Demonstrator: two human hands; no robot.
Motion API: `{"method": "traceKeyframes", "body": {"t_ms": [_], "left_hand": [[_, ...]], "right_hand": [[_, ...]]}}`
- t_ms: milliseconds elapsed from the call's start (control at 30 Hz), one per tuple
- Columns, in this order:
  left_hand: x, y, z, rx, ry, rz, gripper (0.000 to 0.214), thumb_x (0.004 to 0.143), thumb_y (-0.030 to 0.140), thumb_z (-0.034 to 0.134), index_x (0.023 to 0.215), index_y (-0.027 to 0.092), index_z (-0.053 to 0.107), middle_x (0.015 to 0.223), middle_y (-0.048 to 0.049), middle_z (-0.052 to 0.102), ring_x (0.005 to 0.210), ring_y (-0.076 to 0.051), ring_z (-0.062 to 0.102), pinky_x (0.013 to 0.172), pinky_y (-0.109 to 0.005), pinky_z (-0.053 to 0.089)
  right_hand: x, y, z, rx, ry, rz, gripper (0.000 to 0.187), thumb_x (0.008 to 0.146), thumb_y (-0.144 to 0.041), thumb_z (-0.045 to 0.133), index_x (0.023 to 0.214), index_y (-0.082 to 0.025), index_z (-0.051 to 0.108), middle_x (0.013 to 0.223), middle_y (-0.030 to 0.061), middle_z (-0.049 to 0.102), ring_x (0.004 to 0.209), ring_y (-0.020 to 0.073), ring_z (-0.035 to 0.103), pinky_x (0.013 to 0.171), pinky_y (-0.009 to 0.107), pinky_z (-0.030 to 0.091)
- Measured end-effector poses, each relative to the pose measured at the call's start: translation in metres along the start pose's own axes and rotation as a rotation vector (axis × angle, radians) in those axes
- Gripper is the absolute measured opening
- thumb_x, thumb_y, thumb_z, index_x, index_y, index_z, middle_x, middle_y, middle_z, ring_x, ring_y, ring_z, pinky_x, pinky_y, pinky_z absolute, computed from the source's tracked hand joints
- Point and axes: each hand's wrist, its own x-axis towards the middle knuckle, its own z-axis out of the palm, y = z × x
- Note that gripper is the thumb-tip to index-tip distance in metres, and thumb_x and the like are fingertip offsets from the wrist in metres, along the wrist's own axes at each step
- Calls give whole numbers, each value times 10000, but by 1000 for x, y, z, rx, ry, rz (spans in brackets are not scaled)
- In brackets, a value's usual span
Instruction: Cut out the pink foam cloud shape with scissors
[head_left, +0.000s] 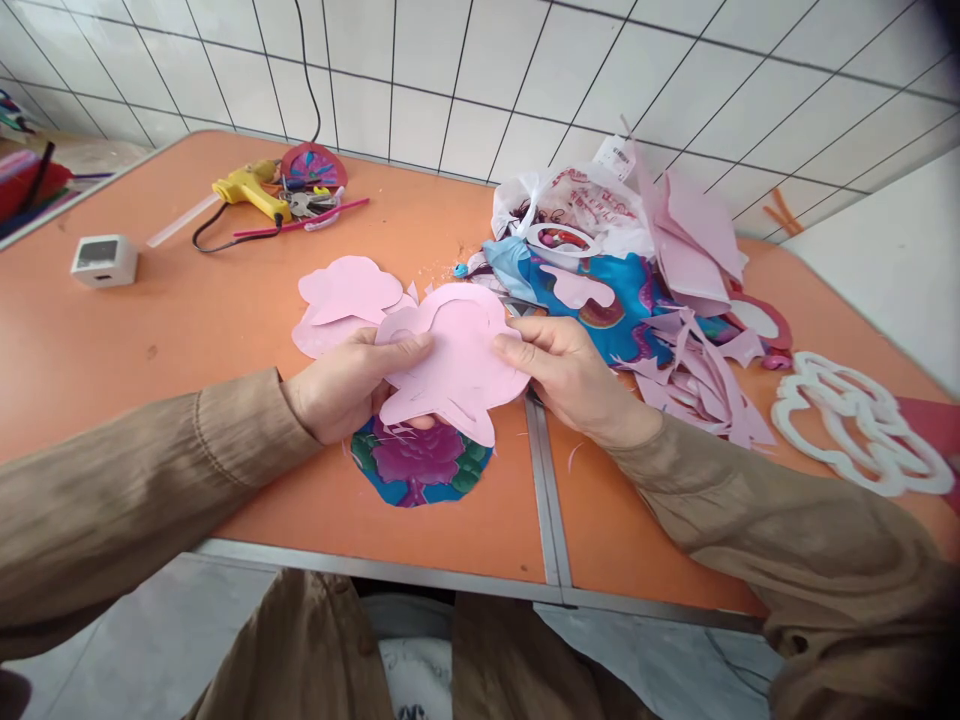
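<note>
Between my two hands I hold pink flower-shaped cutouts [457,350], stacked or layered, with scalloped edges. My left hand [352,385] pinches the left side, thumb on top and fingers underneath. On the opposite edge, my right hand [574,375] grips with its thumb on the front face. Just below them lies a round piece of blue floral fabric [420,465] with a purple bloom, partly covered. More pink cutouts [349,290] rest on the table behind my left hand. Scissors [521,305] are partly visible behind the held pieces.
A yellow glue gun [251,190] lies at the back left near a white cube [105,260]. Blue patterned cloth [592,300], a plastic bag [577,205] and pink scraps [697,390] are heaped at the right. White cloud-shaped frames [859,425] lie farther right on the orange table [247,490].
</note>
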Motion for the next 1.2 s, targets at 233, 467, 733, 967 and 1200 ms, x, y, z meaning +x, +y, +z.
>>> {"method": "traceKeyframes", "body": {"t_ms": [233,467,733,967,1200], "left_hand": [[2,1,0,-127,170,147,163,938,200,550,1013,116,667,790,-73,718,537,-162,660,477,-273,595],[1,1,8,-200,221,132,268,987,142,432,1110,95,665,847,-93,739,607,-171,690,497,-277,606],[-1,-4,9,-179,217,124,271,974,229,508,1163,129,676,873,-95,751,627,-184,699,545,-291,606],[1,-7,4,-141,238,216,190,919,267,618,1032,120,658,762,-54,713,529,-141,649,503,-257,581],[-3,-5,10,-51,276,274,322,821,337,733,1056,135,646,772,-35,718,697,-197,718,564,-261,592]], "right_hand": [[-21,-17,4,-421,394,-517,124,899,-231,606,986,-280,680,729,5,566,627,154,544,531,310,461],[-28,-14,14,-788,152,-703,268,877,-316,687,1129,-253,622,1236,140,588,1075,306,608,795,465,576],[-25,-11,19,-813,144,-742,174,873,-184,658,1020,-273,633,1225,114,614,1161,323,593,842,494,562],[-30,-19,11,-378,263,-365,158,942,-291,558,798,-240,599,779,41,614,731,196,613,644,373,497],[-23,-28,12,-94,-22,173,456,932,-502,545,603,-187,543,606,14,613,452,92,512,436,253,371]]}}
